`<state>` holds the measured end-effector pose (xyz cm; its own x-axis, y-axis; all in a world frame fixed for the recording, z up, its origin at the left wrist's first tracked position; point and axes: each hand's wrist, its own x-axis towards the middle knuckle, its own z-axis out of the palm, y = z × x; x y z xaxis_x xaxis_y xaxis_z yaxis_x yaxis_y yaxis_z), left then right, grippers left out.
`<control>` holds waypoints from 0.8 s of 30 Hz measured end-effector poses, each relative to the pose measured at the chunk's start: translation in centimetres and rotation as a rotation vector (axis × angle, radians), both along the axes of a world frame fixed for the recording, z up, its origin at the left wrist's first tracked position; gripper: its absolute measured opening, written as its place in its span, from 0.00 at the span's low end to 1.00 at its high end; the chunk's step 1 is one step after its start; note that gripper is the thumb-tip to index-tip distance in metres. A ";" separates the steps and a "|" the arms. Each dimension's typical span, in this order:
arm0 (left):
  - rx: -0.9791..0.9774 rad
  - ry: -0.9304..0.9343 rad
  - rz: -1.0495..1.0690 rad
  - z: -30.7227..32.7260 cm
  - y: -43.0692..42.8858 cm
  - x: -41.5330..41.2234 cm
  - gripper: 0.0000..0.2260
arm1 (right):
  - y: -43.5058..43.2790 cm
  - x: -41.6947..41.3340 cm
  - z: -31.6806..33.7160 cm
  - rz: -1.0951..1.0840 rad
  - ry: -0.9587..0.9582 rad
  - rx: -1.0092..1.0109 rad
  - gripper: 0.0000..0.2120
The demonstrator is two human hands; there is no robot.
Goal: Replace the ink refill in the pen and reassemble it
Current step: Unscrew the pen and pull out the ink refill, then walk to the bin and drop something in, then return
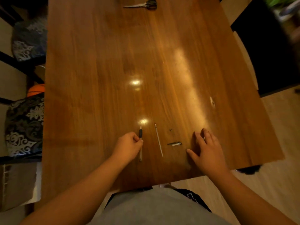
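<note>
Head view: your left hand [128, 144] was curled around the pen barrel [140, 143], which lay pointing away from you near the front of the bench [97, 62]. Your right hand [205, 149] was spread flat and released, holding nothing. The loose refill [158, 139] lay between the hands, with the clip piece [175, 143] just beside it and a tiny part, possibly the spring [170, 130], a little beyond.

Risk, in my judgement: the spring was small and dark against the wood, so a sweep of your right hand could have flicked it off. The refill could have rolled toward the near edge.

Open bench lay ahead; the scissors [142, 4] sat well apart at the far edge.
</note>
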<state>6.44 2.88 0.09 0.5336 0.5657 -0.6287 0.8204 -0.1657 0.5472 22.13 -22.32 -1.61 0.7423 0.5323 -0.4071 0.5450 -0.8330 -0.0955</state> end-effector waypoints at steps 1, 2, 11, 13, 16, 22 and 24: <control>0.017 0.014 -0.013 -0.3 0.1 0.3 0.06 | 0.0 0.0 -0.1 -0.010 -0.001 0.006 0.38; 0.029 0.024 -0.024 -0.5 0.1 0.6 0.06 | 0.1 0.0 -0.3 -0.018 -0.003 0.008 0.38; 0.065 0.063 -0.045 -1.7 0.4 2.0 0.07 | 0.3 -0.4 -1.0 -0.058 0.005 0.019 0.37; 0.062 0.054 -0.039 -2.0 0.4 2.1 0.08 | 0.3 -0.6 -1.1 -0.063 0.007 0.025 0.37; 0.065 0.043 -0.056 -2.3 0.4 2.0 0.10 | 0.2 -0.6 -1.1 -0.063 0.005 0.022 0.37; 0.062 0.022 -0.109 -2.4 0.7 1.8 0.11 | 0.4 -0.6 -0.4 -0.080 0.055 0.034 0.37; 0.068 0.018 -0.162 -2.2 0.9 1.4 0.13 | 0.4 -0.7 0.2 -0.097 0.068 0.044 0.39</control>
<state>7.85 3.75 -2.15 0.6098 0.5151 -0.6023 0.7899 -0.3325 0.5153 21.40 -21.89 -1.44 0.7627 0.4777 -0.4360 0.4532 -0.8757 -0.1668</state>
